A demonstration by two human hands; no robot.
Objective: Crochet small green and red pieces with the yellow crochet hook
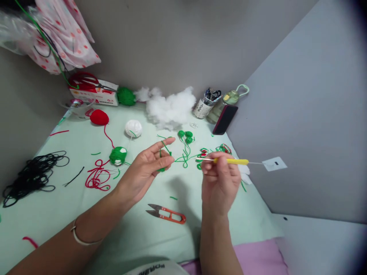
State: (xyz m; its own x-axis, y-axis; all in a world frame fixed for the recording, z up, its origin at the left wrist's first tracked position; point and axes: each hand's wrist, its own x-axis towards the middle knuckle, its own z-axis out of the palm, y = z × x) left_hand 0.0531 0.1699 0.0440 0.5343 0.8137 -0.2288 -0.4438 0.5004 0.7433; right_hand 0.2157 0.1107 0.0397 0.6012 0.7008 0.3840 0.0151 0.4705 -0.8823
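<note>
My left hand (149, 164) hovers palm-up over the pale green table (71, 214), with green yarn (165, 147) looped over its fingers and a small green crochet piece pinched at the fingertips. My right hand (220, 177) is closed around a yellow-handled crochet hook (231, 161), whose metal tip points left toward the left fingertips. A green yarn strand runs from the left hand to small green crocheted pieces (185, 136) lying just beyond. Orange thread snips (168, 214) lie on the table below both hands.
Balls of red (99, 117), white (133, 128) and green (118, 155) yarn, a black cord tangle (34, 173), loose red yarn (96, 177), white stuffing (170, 107), a tool jar (204, 106), a bottle (226, 101), a phone (225, 119) and a box (97, 95) sit around. Grey walls close in right and behind.
</note>
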